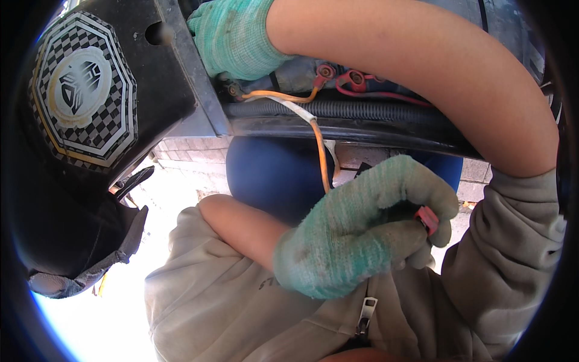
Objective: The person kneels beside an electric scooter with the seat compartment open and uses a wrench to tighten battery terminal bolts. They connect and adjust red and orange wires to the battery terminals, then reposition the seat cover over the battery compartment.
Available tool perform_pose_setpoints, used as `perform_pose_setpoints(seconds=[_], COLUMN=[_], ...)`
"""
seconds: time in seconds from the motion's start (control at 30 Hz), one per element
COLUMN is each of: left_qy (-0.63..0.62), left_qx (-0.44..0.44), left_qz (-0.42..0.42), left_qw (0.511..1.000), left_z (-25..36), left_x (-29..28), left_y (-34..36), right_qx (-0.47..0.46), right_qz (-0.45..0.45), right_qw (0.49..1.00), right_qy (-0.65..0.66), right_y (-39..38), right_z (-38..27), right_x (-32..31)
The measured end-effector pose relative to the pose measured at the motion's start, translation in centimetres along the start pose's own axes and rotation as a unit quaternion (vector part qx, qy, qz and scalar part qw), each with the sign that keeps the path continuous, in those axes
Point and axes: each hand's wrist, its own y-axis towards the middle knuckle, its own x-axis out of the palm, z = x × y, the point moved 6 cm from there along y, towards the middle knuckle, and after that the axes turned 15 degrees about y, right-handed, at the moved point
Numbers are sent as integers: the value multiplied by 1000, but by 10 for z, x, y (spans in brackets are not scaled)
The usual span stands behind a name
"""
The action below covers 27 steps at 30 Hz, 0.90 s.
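My left hand [356, 235], in a green-and-grey knit glove, is bent in front of my jacket. Its thumb and fingers pinch a small red piece [426, 220]; most of it is covered by the glove, so its kind is unclear. An orange wire [320, 151] with a white sleeved stretch runs down behind this hand from a red-capped terminal [325, 72]. My right hand [235, 39], gloved alike, reaches across to the top left, beside a metal bracket and above a bare terminal [233, 90]. Its fingertips are out of sight.
A second red-capped terminal [356, 78] carries a red cable. Below runs a black corrugated conduit [374, 110] along a dark frame rail [362, 130]. At the left stands a black panel [151, 78] with a checkered sticker [84, 90]. My blue-trousered knee [271, 175] is under the rail, over paving.
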Motion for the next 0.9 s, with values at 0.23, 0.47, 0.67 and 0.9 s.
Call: perform_pose_setpoints(seconds=[0.23, 0.47, 0.67, 0.9], left_qy=[-15, 2, 32, 2], left_qx=[52, 23, -85, -35], left_qz=[25, -45, -76, -67], left_qw=[998, 999, 993, 997], left_z=[2, 4, 10, 6], left_x=[2, 3, 3, 6], left_y=[-1, -1, -11, -7], right_qx=[15, -13, 45, 42], right_qz=[-25, 8, 32, 90], right_qw=[999, 1000, 996, 988], right_qy=[-14, 20, 64, 122], right_y=[16, 2, 1, -10], right_z=[3, 5, 0, -1], right_x=[5, 11, 19, 10])
